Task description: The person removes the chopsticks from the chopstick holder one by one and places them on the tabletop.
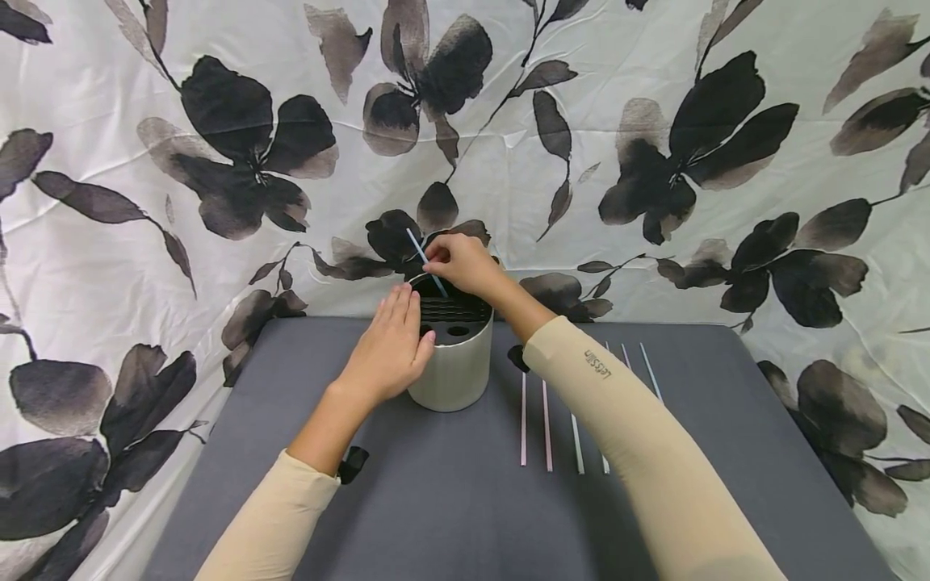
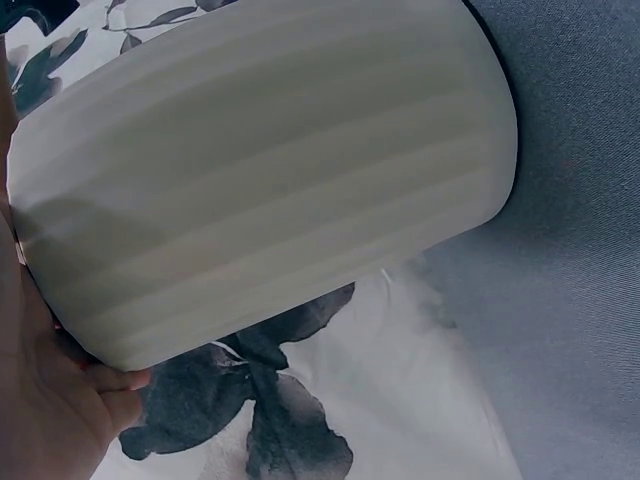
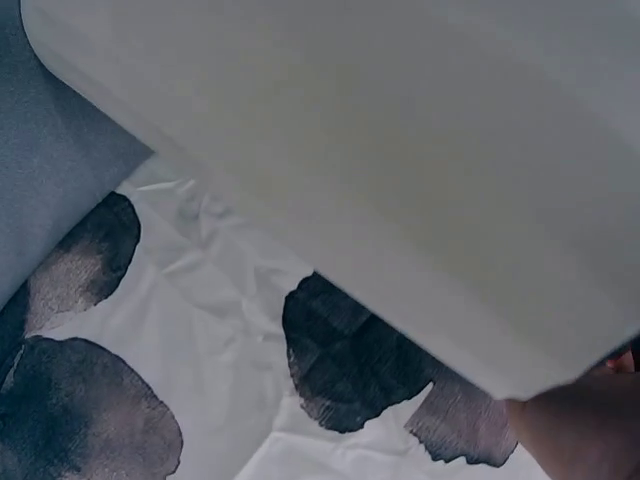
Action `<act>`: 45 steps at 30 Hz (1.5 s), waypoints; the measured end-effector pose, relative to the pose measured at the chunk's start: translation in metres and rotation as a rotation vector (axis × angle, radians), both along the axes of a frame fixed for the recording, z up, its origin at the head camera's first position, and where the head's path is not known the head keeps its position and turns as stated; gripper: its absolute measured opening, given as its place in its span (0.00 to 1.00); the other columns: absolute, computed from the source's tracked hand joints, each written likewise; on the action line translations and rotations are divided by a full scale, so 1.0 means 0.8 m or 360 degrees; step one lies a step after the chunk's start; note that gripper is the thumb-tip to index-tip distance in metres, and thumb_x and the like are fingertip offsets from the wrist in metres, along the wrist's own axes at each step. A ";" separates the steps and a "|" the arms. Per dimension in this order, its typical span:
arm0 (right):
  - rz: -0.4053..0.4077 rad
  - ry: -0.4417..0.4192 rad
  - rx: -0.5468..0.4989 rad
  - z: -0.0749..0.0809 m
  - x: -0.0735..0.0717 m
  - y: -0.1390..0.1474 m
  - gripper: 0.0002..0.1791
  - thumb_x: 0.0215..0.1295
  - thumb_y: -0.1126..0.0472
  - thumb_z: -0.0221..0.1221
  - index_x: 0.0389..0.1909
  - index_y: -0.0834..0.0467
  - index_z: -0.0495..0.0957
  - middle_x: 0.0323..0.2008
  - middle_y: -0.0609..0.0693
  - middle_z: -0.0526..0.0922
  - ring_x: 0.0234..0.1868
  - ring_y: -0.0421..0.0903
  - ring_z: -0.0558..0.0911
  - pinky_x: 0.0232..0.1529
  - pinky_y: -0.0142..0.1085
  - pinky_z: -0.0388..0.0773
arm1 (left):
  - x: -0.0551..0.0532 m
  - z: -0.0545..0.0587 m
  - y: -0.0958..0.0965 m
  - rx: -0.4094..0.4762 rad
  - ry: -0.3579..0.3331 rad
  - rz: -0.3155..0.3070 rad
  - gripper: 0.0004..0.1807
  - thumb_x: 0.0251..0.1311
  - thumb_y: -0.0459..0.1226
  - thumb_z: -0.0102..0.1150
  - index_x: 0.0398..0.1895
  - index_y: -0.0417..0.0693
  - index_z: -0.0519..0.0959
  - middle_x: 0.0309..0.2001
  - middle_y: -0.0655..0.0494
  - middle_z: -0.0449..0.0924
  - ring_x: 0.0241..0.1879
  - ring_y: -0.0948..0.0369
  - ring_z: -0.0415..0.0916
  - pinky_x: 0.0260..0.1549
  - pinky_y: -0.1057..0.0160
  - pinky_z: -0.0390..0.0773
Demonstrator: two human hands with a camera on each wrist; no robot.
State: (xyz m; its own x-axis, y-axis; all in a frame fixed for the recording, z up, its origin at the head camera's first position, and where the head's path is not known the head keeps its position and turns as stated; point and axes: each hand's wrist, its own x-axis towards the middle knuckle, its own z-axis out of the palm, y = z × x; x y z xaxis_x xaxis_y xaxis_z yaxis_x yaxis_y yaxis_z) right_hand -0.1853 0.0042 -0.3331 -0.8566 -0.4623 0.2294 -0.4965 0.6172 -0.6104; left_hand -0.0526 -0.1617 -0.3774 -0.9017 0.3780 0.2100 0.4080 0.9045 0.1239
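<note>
A round cream-white holder point(image 1: 450, 375) stands upright on the table, its dark top divided into ridged slots and round holes. Over its back part, my right hand point(image 1: 465, 260) pinches a thin light-blue stick point(image 1: 416, 242) between thumb and fingertips. The stick leans to the left, its lower end inside the back opening. Against the left side of the rim rests my left hand point(image 1: 388, 343), fingers straight and thumb toward the front. The holder's pale wall point(image 2: 270, 190) fills much of the left wrist view. In the right wrist view the wall point(image 3: 400, 180) hides most of the right hand.
Several thin pastel sticks, among them a pink stick point(image 1: 547, 428) and a light-blue stick point(image 1: 651, 371), lie on the grey table point(image 1: 436, 500) right of the holder, partly under the right sleeve. Behind the table hangs a floral cloth point(image 1: 523, 186).
</note>
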 end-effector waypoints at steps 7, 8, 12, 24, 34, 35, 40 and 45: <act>-0.0050 0.0048 -0.0021 0.001 0.003 0.001 0.05 0.68 0.60 0.68 0.40 0.57 0.86 0.37 0.52 0.90 0.39 0.46 0.86 0.46 0.41 0.80 | 0.000 0.000 0.002 -0.0001 0.0001 -0.0017 0.38 0.79 0.50 0.36 0.78 0.27 0.54 0.81 0.32 0.48 0.82 0.41 0.45 0.79 0.43 0.51; -0.0047 0.0047 -0.0034 0.002 0.003 0.003 0.05 0.69 0.59 0.67 0.40 0.57 0.86 0.37 0.51 0.90 0.39 0.46 0.85 0.46 0.40 0.80 | 0.001 0.001 0.002 0.0002 0.0002 -0.0016 0.38 0.79 0.49 0.36 0.78 0.27 0.54 0.81 0.32 0.48 0.82 0.41 0.44 0.80 0.43 0.51; -0.0016 0.0021 -0.0146 0.008 0.006 0.012 0.06 0.70 0.59 0.66 0.42 0.57 0.86 0.39 0.52 0.89 0.39 0.46 0.85 0.46 0.39 0.81 | 0.001 0.003 0.001 0.0008 0.0002 -0.0010 0.38 0.78 0.49 0.36 0.78 0.27 0.54 0.81 0.32 0.48 0.82 0.42 0.45 0.80 0.44 0.50; 0.0038 -0.0150 -0.0633 0.021 0.019 0.047 0.12 0.72 0.61 0.63 0.50 0.64 0.82 0.47 0.60 0.87 0.47 0.51 0.88 0.50 0.42 0.87 | 0.003 0.002 -0.003 0.0032 -0.0005 -0.0030 0.38 0.78 0.48 0.36 0.78 0.26 0.53 0.80 0.30 0.48 0.82 0.41 0.44 0.80 0.44 0.49; 0.0032 -0.0072 -0.0966 0.044 0.030 0.079 0.11 0.72 0.62 0.63 0.48 0.65 0.81 0.48 0.60 0.86 0.42 0.46 0.87 0.48 0.45 0.88 | 0.005 0.001 -0.006 0.0027 -0.0016 -0.0041 0.38 0.78 0.48 0.35 0.78 0.26 0.53 0.81 0.31 0.47 0.82 0.41 0.43 0.81 0.44 0.47; 0.0029 -0.0059 -0.0997 0.047 0.031 0.082 0.10 0.72 0.62 0.63 0.47 0.65 0.81 0.48 0.60 0.86 0.42 0.45 0.87 0.48 0.45 0.88 | 0.005 0.001 -0.007 0.0028 -0.0016 -0.0042 0.38 0.78 0.48 0.35 0.78 0.26 0.53 0.81 0.31 0.48 0.82 0.41 0.43 0.81 0.44 0.47; 0.0006 -0.0017 -0.1156 0.066 0.035 0.105 0.06 0.72 0.64 0.62 0.43 0.63 0.81 0.48 0.61 0.85 0.42 0.44 0.87 0.47 0.42 0.88 | 0.007 0.002 -0.006 0.0034 -0.0014 -0.0050 0.38 0.78 0.48 0.35 0.78 0.26 0.53 0.80 0.30 0.48 0.82 0.40 0.44 0.80 0.44 0.48; -0.0037 -0.0010 -0.1371 0.083 0.043 0.131 0.03 0.72 0.66 0.63 0.42 0.61 0.80 0.45 0.56 0.85 0.43 0.45 0.88 0.45 0.36 0.88 | 0.008 0.000 -0.005 0.0036 0.0001 -0.0047 0.38 0.78 0.48 0.36 0.78 0.26 0.54 0.81 0.31 0.48 0.82 0.41 0.44 0.80 0.43 0.49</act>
State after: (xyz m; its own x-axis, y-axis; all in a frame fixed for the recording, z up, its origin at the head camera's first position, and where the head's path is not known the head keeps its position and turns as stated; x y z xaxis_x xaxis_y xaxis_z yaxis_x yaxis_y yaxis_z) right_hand -0.1509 0.1090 -0.2670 -0.8661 -0.1117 0.4872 -0.4844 -0.0527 -0.8733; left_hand -0.0466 -0.1654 -0.3772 -0.8901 0.3996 0.2191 0.4345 0.8891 0.1440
